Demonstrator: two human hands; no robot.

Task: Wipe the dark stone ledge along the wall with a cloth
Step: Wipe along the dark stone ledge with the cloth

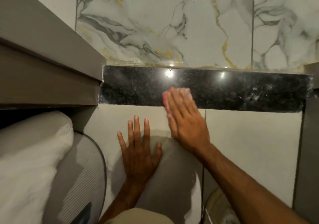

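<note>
On the dark stone ledge (215,90) below the marble wall tiles (155,25), our right hand (186,118) presses a pink cloth (164,99) flat-fingered, left hand (138,153) spread on the lower wall, so we should keep even pressure toward the smeared right end.

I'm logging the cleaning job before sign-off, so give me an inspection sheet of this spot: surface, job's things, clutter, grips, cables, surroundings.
Surface: dark stone ledge, glossy with light glints; pale smears at its right end.
Job's things: cloth, mostly hidden under the right hand, a pinkish edge showing.
Clutter: nothing seen on the ledge.
Grips: right hand flat, pressing the cloth on the ledge, blurred; left hand open, flat on the plain wall below.
Cables: nothing seen.
Surroundings: marble-look wall tiles above; white pillow at left.
</note>
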